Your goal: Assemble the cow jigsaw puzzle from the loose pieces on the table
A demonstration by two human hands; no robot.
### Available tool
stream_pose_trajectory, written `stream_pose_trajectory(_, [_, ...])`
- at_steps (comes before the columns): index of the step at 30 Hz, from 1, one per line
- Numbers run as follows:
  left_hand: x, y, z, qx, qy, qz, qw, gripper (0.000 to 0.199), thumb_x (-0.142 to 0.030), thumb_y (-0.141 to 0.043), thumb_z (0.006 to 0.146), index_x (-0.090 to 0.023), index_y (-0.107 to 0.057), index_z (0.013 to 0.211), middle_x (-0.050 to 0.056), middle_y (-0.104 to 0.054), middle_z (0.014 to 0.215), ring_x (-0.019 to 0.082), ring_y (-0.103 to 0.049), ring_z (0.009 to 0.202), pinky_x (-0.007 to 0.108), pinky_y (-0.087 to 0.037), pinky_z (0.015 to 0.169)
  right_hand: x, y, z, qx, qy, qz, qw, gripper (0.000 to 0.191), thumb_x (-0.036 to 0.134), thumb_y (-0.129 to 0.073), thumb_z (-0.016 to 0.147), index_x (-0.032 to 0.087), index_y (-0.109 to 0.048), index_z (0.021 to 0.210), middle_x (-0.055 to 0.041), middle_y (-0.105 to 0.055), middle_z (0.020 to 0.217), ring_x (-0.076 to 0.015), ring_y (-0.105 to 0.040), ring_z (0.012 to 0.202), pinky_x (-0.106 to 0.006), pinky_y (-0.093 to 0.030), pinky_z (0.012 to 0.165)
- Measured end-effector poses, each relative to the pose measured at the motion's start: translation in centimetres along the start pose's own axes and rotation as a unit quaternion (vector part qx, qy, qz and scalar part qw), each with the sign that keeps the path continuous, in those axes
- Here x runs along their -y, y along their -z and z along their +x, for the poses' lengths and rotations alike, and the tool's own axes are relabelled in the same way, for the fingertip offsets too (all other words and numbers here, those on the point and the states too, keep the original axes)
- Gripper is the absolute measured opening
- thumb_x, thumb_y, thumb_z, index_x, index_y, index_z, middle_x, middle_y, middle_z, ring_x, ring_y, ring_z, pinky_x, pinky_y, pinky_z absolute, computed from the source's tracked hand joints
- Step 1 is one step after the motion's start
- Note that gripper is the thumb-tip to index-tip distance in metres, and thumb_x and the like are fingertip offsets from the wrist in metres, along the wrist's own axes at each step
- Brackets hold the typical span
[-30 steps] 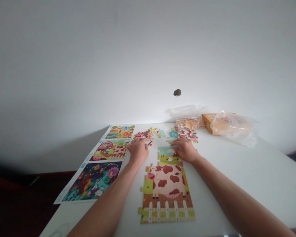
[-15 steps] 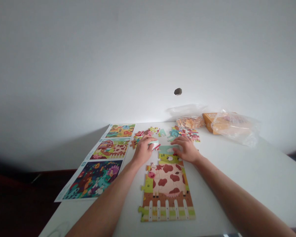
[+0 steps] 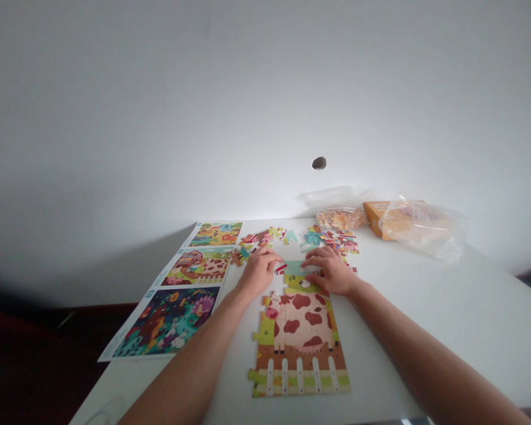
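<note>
A partly joined jigsaw puzzle (image 3: 304, 324) lies flat before me, showing a spotted cow above a white fence, with green ground and pale sky at its far end. My left hand (image 3: 259, 273) is closed on a puzzle piece (image 3: 281, 269) with red and white stripes, just left of the puzzle's far end. Its fingers cover most of that piece. My right hand (image 3: 331, 271) rests on the puzzle's far right corner, fingers spread and partly bent over the sky and grass pieces. Loose puzzle pieces (image 3: 252, 239) are scattered beyond my left hand.
More loose pieces (image 3: 313, 237) lie beyond my right hand. Along the left edge is a picture sheet (image 3: 168, 321) with three printed scenes. At the back right sit a clear bag of pieces (image 3: 341, 218), an orange box (image 3: 380, 219) and an empty plastic bag (image 3: 438, 233) against the wall.
My left fingers have closed further over the striped piece, covering its pale part. My right hand has shifted slightly left and nearer, over the puzzle's far end.
</note>
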State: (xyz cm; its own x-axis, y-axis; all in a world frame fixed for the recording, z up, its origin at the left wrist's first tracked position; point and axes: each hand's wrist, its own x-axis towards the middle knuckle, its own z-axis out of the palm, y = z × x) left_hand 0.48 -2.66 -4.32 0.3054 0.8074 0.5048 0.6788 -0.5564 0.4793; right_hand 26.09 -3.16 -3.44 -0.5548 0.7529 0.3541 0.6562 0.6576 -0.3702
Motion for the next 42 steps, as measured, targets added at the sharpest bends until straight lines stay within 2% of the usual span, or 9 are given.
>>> stream_pose_trajectory(9, [-1.0, 0.7, 0.0, 0.021, 0.018, 0.038, 0.999, 0.025, -0.008, -0.058, 0.082, -0.022, -0.075, 0.092, 0.004, -0.069, 0.098, 0.021, -0.06, 0.098, 0.036, -0.046, 0.093, 0.0, 0.0, 0.0, 0.0, -0.003, 0.005, 1.0, 0.024, 0.038, -0.07, 0.084, 0.031, -0.073, 0.107, -0.0049, -0.064, 0.116, -0.0269, -0.053, 0.107, -0.045, -0.039, 0.096])
stream_pose_trajectory(12, [-1.7, 1.1, -0.1, 0.063, 0.018, 0.05, 0.997, 0.013, -0.016, -0.067, 0.079, -0.024, -0.074, 0.086, 0.002, -0.069, 0.1, 0.023, -0.059, 0.102, 0.04, -0.042, 0.097, -0.1, -0.1, 0.0, 0.001, -0.002, 0.001, 1.0, 0.025, 0.039, -0.07, 0.084, 0.031, -0.073, 0.107, -0.005, -0.064, 0.116, -0.027, -0.053, 0.106, -0.044, -0.039, 0.095])
stream_pose_trajectory(16, [-2.1, 1.3, -0.2, 0.091, 0.022, 0.053, 0.994, 0.014, -0.018, -0.066, 0.081, -0.026, -0.074, 0.088, 0.001, -0.069, 0.105, 0.024, -0.058, 0.106, 0.043, -0.037, 0.101, -0.2, -0.2, 0.0, 0.0, 0.002, 0.008, 1.0, 0.024, 0.038, -0.07, 0.085, 0.031, -0.074, 0.107, -0.0051, -0.064, 0.116, -0.0266, -0.053, 0.107, -0.043, -0.039, 0.095])
stream_pose_trajectory(23, [-1.7, 1.0, -0.5, 0.085, 0.009, 0.065, 0.994, 0.016, -0.023, -0.069, 0.079, -0.026, -0.071, 0.095, 0.002, -0.066, 0.109, 0.026, -0.057, 0.109, 0.044, -0.037, 0.1, 0.1, 0.0, -0.1, 0.004, 0.003, 0.008, 1.0, 0.023, 0.038, -0.07, 0.085, 0.031, -0.073, 0.107, -0.0038, -0.065, 0.116, -0.0253, -0.054, 0.107, -0.042, -0.039, 0.097])
stream_pose_trajectory(28, [-0.7, 0.5, -0.4, 0.028, 0.029, 0.098, 0.994, 0.02, -0.017, -0.064, 0.081, -0.024, -0.072, 0.099, 0.006, -0.065, 0.106, 0.026, -0.057, 0.107, 0.042, -0.042, 0.096, -0.2, 0.2, 0.0, -0.007, -0.004, 0.004, 1.0, 0.024, 0.032, -0.068, 0.084, 0.029, -0.073, 0.106, -0.0047, -0.067, 0.116, -0.0255, -0.057, 0.106, -0.042, -0.039, 0.098])
stream_pose_trajectory(31, [-0.7, 0.6, -0.3, 0.002, 0.037, 0.105, 0.994, 0.021, -0.015, -0.062, 0.082, -0.024, -0.073, 0.098, 0.007, -0.065, 0.107, 0.026, -0.056, 0.108, 0.043, -0.041, 0.099, -1.2, 0.8, 0.0, -0.1, -0.113, -0.01, 0.988, 0.025, 0.019, -0.055, 0.086, 0.025, -0.074, 0.102, -0.0052, -0.07, 0.105, -0.0232, -0.061, 0.1, -0.038, -0.042, 0.094])
stream_pose_trajectory(34, [-1.5, 1.1, -0.3, 0.031, -0.014, 0.072, 0.997, 0.024, -0.02, -0.066, 0.081, -0.027, -0.073, 0.102, 0.005, -0.064, 0.12, 0.027, -0.052, 0.118, 0.046, -0.034, 0.108, -2.4, 1.6, -0.3, -0.18, -0.275, -0.071, 0.942, 0.029, 0.018, -0.051, 0.085, 0.024, -0.073, 0.101, -0.0061, -0.071, 0.103, -0.0259, -0.06, 0.1, -0.039, -0.042, 0.09])
stream_pose_trajectory(39, [-2.9, 1.9, -0.4, 0.2, -0.098, 0.007, 0.975, 0.041, -0.032, -0.077, 0.075, -0.034, -0.07, 0.116, 0.002, -0.057, 0.138, 0.029, -0.046, 0.13, 0.048, -0.028, 0.113, -3.4, 1.9, -0.7, -0.106, -0.341, -0.119, 0.927, 0.034, 0.042, -0.062, 0.083, 0.028, -0.071, 0.113, -0.008, -0.066, 0.12, -0.0349, -0.055, 0.11, -0.047, -0.039, 0.089])
stream_pose_trajectory(42, [-3.2, 2.2, -0.5, 0.236, -0.105, -0.005, 0.966, 0.047, -0.037, -0.078, 0.075, -0.036, -0.068, 0.12, 0.003, -0.055, 0.141, 0.03, -0.047, 0.13, 0.05, -0.027, 0.114, -3.6, 1.7, -0.7, -0.087, -0.342, -0.123, 0.928, 0.03, 0.044, -0.061, 0.086, 0.03, -0.072, 0.11, -0.0078, -0.068, 0.115, -0.0341, -0.056, 0.107, -0.046, -0.039, 0.088])
